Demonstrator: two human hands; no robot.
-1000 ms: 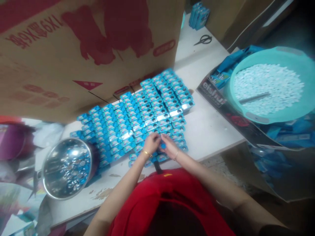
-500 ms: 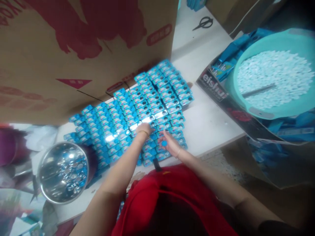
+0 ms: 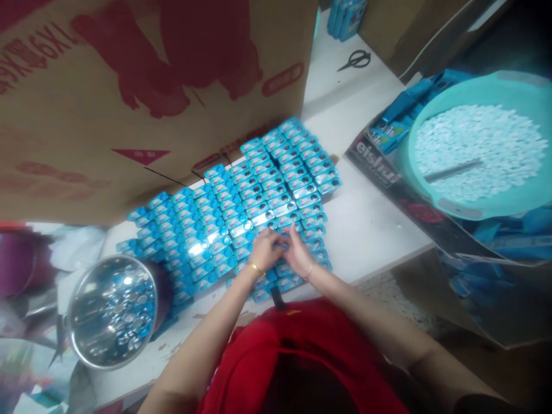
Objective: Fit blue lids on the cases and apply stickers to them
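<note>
the fingertips of the left hand [image 3: 264, 250] and right hand [image 3: 297, 254] are brought together, fingers bent, over the near rows of blue packs [image 3: 272, 179]; whether anything is pinched in either grip cannot be told. the packs are laid in close, overlapping rows on the tabletop [image 3: 375, 233], so a whole row could be pushed askew if one were brushed by a wrist. a small piece might also be dropped between rows, hidden as they are by the fingers. beside the far left rows, a steel pot [image 3: 86, 310] is partly filled with blue and silvery discs [image 3: 131, 310]; these could be spilled by a knock. on the right, white pieces [image 3: 487, 138] and a dark strip [image 3: 455, 171] are held in a green basin [image 3: 517, 86], which could be tipped if the blue packets [image 3: 390, 129] in the printed carton [image 3: 382, 167] gave way.
</note>
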